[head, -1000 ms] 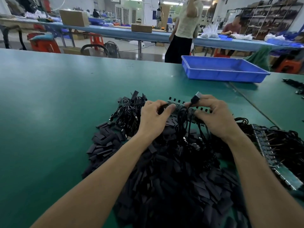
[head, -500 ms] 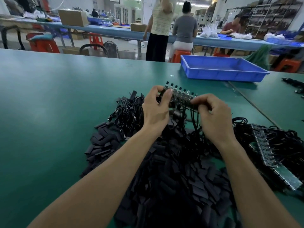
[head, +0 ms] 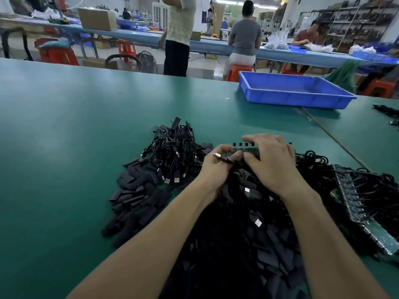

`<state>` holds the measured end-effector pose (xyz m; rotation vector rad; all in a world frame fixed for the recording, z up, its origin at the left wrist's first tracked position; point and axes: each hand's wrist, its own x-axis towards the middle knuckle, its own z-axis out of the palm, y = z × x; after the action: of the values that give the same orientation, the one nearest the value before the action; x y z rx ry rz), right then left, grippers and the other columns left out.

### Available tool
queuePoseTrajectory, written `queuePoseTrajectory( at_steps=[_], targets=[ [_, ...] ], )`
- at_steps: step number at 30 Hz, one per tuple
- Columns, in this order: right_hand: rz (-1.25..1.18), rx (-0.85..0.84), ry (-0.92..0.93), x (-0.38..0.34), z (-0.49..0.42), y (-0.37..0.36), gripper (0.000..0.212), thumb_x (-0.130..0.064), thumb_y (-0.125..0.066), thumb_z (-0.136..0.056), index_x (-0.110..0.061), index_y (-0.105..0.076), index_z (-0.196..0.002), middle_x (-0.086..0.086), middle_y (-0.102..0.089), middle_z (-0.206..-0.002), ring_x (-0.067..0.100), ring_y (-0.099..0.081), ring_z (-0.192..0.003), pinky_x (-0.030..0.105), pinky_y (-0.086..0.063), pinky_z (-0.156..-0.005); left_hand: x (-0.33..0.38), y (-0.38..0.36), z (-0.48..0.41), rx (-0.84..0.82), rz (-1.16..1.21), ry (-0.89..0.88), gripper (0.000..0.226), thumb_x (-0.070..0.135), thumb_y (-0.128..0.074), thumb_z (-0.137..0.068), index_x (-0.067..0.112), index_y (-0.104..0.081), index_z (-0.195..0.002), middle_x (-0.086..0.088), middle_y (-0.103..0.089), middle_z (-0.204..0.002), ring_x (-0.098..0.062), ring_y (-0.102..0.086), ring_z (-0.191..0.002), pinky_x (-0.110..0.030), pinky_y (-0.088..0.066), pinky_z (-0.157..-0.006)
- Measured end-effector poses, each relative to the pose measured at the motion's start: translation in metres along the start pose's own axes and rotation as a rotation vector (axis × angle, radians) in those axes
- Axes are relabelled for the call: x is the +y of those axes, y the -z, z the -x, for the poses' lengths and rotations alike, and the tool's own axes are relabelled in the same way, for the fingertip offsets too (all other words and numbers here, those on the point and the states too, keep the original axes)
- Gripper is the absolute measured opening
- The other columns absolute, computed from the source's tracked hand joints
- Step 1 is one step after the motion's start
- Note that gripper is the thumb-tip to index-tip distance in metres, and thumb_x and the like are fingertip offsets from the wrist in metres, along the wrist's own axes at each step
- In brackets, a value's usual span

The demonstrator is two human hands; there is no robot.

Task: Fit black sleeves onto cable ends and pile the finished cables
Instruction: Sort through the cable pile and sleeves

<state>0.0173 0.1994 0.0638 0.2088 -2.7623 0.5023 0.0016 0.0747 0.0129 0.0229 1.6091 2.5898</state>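
A heap of loose black sleeves [head: 138,190] spreads over the green table [head: 64,137] in front of me. Behind it lies a pile of black cables [head: 172,149] with metal plug ends. My left hand [head: 218,169] pinches a cable end [head: 219,156] whose silver plug points left. My right hand [head: 272,160] rests over a strip board [head: 244,147] carrying a row of black connectors, its fingers curled on the board's near edge. The wires under both hands are mostly hidden.
A blue plastic tray [head: 291,98] stands at the back right. More green boards with black wires [head: 367,201] lie at my right. Other cables [head: 388,111] sit at the far right edge. Several people stand or sit at benches beyond the table.
The strip board has come down from its raised position toward the table. My right hand now covers it from above, and my left hand has shifted to pinching one plug end.
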Motion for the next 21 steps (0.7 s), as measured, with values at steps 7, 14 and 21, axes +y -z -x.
queuePoseTrajectory(
  at_steps=[7,14,21],
  targets=[
    [-0.101,-0.098,-0.019,0.016,-0.009,-0.024,0.017,-0.034,-0.067,-0.090,-0.028,-0.063,-0.106,-0.005,-0.055,-0.102,0.027,-0.044,-0.112,0.034,-0.032,-0.097,-0.013,0.024,-0.005,-0.037,-0.081,-0.022,0.011,0.009,-0.072,-0.090,0.015,-0.066,-0.083,0.000,-0.069,-0.069,-0.009,-0.062,-0.056,-0.021,-0.052,-0.055],
    [-0.440,-0.198,-0.003,0.026,-0.010,-0.041,0.013,-0.028,-0.074,-0.088,-0.034,-0.063,-0.090,-0.010,-0.068,-0.090,0.016,-0.064,-0.092,0.031,-0.050,-0.084,-0.022,0.039,-0.005,-0.070,-0.074,0.015,0.020,0.017,-0.073,-0.089,0.025,-0.072,-0.071,-0.001,-0.070,-0.072,-0.014,-0.065,-0.063,-0.026,-0.056,-0.060],
    [-0.768,-0.307,-0.129,0.030,-0.009,-0.047,0.009,-0.023,-0.071,-0.091,-0.024,-0.070,-0.082,-0.004,-0.064,-0.069,0.009,-0.058,-0.063,0.024,-0.048,-0.062,-0.021,0.041,-0.004,-0.092,-0.048,0.033,0.008,0.016,-0.076,-0.081,0.018,-0.072,-0.075,-0.003,-0.071,-0.073,-0.015,-0.066,-0.064,-0.025,-0.058,-0.063]
  ],
)
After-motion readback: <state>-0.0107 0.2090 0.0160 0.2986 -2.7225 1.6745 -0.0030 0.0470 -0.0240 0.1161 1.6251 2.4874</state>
